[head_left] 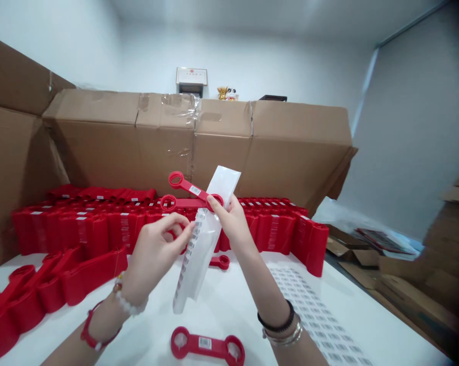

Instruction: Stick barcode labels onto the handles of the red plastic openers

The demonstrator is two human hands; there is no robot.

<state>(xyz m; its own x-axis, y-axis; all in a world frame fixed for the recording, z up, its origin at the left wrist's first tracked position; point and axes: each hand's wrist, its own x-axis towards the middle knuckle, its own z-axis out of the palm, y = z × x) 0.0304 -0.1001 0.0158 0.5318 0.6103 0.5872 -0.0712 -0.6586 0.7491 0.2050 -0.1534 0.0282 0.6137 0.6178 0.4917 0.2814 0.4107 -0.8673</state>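
Observation:
My right hand (233,223) grips a bent sheet of barcode labels (204,254) together with two red plastic ring wrenches (189,189), its thumb on their overlapping ring ends. The upper wrench carries a white barcode label. At the sheet's left edge, the thumb and forefinger of my left hand (163,249) are pinched at a small barcode label (195,226); whether it has come off its backing cannot be made out. Below, another red ring wrench (204,343) with a label lies flat on the white table. One more red ring end (222,262) shows behind the sheet.
Rows of stacked red wrenches (124,229) line the back of the table, with more stacks (34,305) at left. A flat label sheet (317,315) lies at right. An opened cardboard box (222,147) rises behind. Cartons (416,295) sit on the floor at right.

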